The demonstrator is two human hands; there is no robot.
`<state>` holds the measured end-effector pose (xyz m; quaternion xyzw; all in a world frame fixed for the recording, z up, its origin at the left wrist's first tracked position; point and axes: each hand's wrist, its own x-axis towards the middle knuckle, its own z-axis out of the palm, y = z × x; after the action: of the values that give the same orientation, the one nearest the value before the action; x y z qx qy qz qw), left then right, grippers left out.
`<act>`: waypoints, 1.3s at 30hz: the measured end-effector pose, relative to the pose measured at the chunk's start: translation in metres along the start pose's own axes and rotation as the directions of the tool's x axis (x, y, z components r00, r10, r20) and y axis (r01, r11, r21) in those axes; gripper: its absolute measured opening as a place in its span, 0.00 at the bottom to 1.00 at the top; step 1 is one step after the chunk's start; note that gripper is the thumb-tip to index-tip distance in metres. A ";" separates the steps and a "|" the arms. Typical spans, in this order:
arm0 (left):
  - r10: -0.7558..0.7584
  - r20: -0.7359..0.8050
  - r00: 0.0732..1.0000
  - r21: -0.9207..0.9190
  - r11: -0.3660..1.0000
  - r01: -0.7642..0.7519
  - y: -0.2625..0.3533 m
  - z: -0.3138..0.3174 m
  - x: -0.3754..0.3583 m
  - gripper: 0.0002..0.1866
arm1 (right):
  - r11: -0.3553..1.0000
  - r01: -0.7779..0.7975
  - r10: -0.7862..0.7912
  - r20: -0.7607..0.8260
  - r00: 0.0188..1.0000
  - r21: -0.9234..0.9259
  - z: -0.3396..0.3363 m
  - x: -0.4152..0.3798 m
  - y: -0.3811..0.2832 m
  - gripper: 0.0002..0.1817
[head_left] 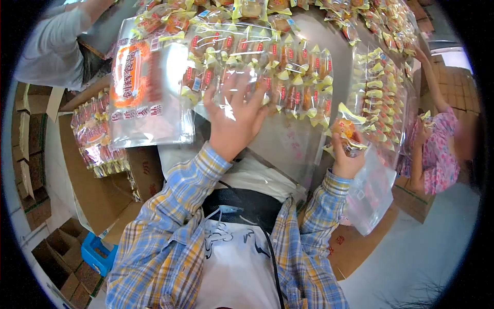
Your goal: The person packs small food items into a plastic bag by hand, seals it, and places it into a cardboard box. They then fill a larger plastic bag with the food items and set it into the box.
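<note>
Rows of small wrapped cakes [293, 98] lie in a clear plastic bag on the table in front of me. My left hand [236, 113] is spread over the lower left of these rows, its fingers apart. To the right, my right hand [347, 152] grips a wrapped cake [345, 127] with a yellow-edged wrapper, just beside the lower right end of the rows. A stack of printed clear bags [177, 103] with red and orange lettering lies left of my left hand.
Loose wrapped cakes [252, 9] are heaped at the back. Another filled bag [378, 98] lies right. Cardboard boxes [95, 185], a packed bag [98, 134] and a blue stool [98, 253] are left. One person's sleeve [49, 49] is at upper left, another person [437, 144] at right.
</note>
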<state>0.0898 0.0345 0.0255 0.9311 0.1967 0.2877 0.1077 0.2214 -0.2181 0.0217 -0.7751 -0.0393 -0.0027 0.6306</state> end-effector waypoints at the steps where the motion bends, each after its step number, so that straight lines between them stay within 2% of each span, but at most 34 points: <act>1: 0.011 -0.007 1.000 0.018 1.000 -0.011 -0.005 -0.004 0.000 0.28 | 1.000 0.016 -0.016 -0.001 1.000 -0.019 0.003 0.000 0.003 0.36; 4: 0.015 0.047 0.999 0.041 0.999 -0.017 -0.020 -0.002 -0.008 0.28 | 0.988 0.096 -0.088 0.070 0.994 -0.124 0.005 0.005 0.023 0.36; 8: 0.053 0.024 0.998 0.050 0.997 -0.054 -0.031 0.006 -0.012 0.30 | 0.976 0.149 -0.146 0.028 0.989 -0.162 0.017 0.011 0.038 0.36; 11: 0.060 -0.002 0.998 0.027 0.998 -0.060 -0.033 0.006 -0.014 0.30 | 0.965 0.153 -0.150 0.033 0.988 -0.214 0.016 0.013 0.041 0.37; 14: 0.069 -0.031 0.997 0.020 0.997 -0.068 -0.031 0.011 -0.016 0.29 | 0.974 0.126 -0.130 -0.008 0.991 -0.187 0.023 0.010 0.033 0.38; 17: 0.096 -0.031 0.995 0.033 0.995 -0.095 -0.029 0.012 -0.019 0.29 | 0.915 0.201 -0.211 0.009 0.977 -0.350 0.020 0.012 0.038 0.38; 20: 0.119 -0.028 0.992 0.047 0.992 -0.118 -0.031 0.016 -0.023 0.28 | 0.952 0.194 -0.197 0.008 0.980 -0.236 0.022 0.012 0.044 0.37; 23: 0.125 -0.004 0.992 0.064 0.990 -0.124 -0.032 0.015 -0.021 0.28 | 0.911 0.309 -0.322 -0.005 0.947 -0.272 0.019 0.015 0.071 0.37; 26: 0.083 -0.004 0.997 0.055 0.995 -0.083 -0.020 0.006 -0.013 0.27 | 0.977 0.207 -0.208 -0.034 0.977 -0.045 0.028 0.009 0.060 0.38; 29: 0.052 -0.033 0.998 0.065 0.997 -0.050 -0.013 0.008 -0.005 0.27 | 0.977 0.211 -0.211 0.002 0.977 0.026 0.031 0.007 0.052 0.39; 31: 0.053 -0.067 0.996 0.058 0.997 -0.049 -0.017 0.018 -0.009 0.27 | 0.941 0.308 -0.309 0.019 0.951 -0.142 0.027 0.010 0.059 0.41; 33: 0.067 -0.127 0.990 0.041 0.997 -0.063 -0.018 0.024 -0.008 0.25 | 0.970 0.235 -0.236 -0.006 0.972 -0.063 0.027 0.007 0.056 0.40; 36: 0.070 -0.098 0.993 0.060 0.996 -0.064 -0.020 0.019 -0.009 0.24 | 0.901 0.333 -0.347 0.002 0.938 -0.277 0.025 0.009 0.054 0.38; 37: 0.064 -0.072 0.995 0.082 0.995 -0.058 -0.018 0.015 -0.009 0.23 | 0.957 0.238 -0.250 -0.060 0.966 -0.165 0.030 0.003 0.042 0.35; 39: 0.087 -0.125 0.988 0.082 0.994 -0.077 -0.021 0.020 -0.008 0.22 | 0.949 0.224 -0.245 -0.072 0.967 -0.223 0.027 0.008 0.037 0.34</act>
<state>0.0888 0.0478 -0.0017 0.9215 0.1755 0.3433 0.0470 0.2308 -0.1985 -0.0192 -0.8268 -0.0995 -0.1204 0.5404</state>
